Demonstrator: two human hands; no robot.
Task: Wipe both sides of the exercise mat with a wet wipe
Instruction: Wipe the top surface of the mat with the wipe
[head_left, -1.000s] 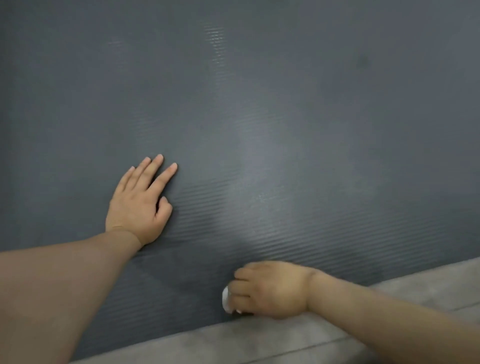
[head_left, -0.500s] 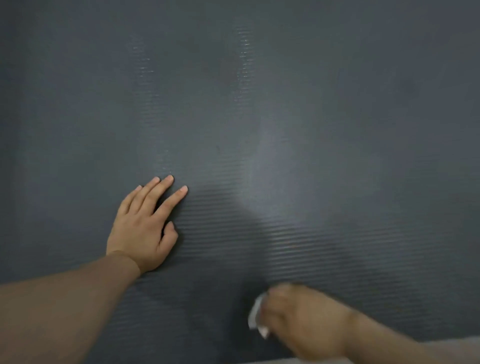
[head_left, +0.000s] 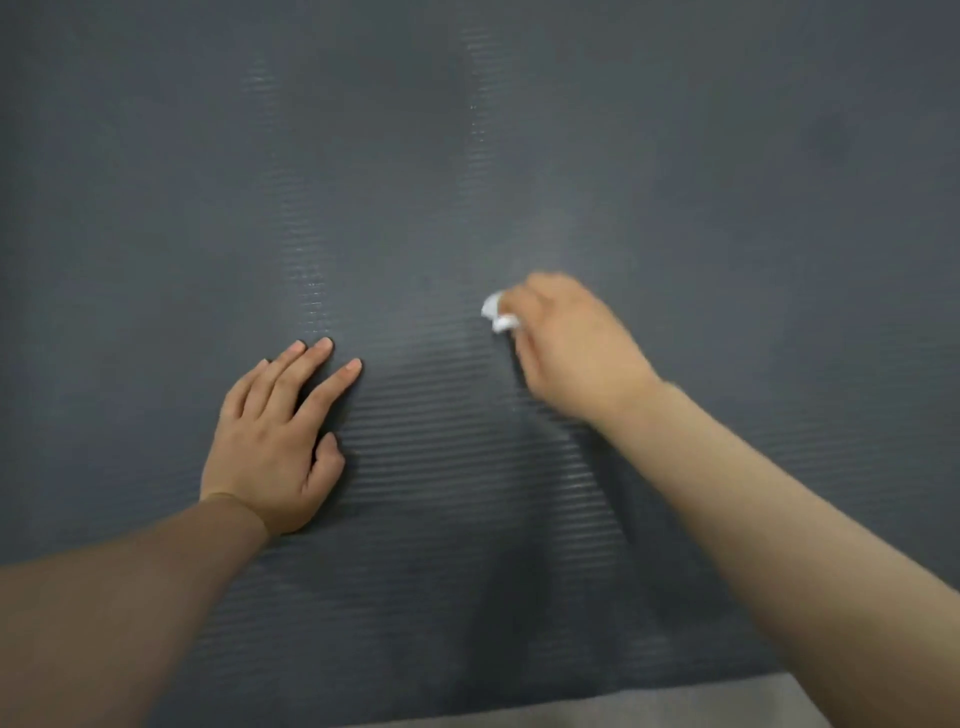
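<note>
Two hands work on the exercise mat (head_left: 675, 182), a dark ribbed sheet that fills nearly the whole view, with a strip of grey floor (head_left: 649, 714) showing past its near edge. The left hand (head_left: 275, 441) lies flat and released, fingers spread, pressing the mat down left of centre. The right hand (head_left: 566, 348) is curled around a small crumpled wet wipe (head_left: 496, 314), only a white scrap of which peeks out past the fingers, and it sits on the mat toward the middle, well away from the near edge. The hand is blurred, so how firmly it grips cannot be told. The wipe is bunched so small that it probably covers little with each pass, so bands of the ribbed surface could be missed. The wipe could also slip out of the fingers on the grooves. If the bracing palm lifts, the mat may creep or wrinkle under the rubbing.
</note>
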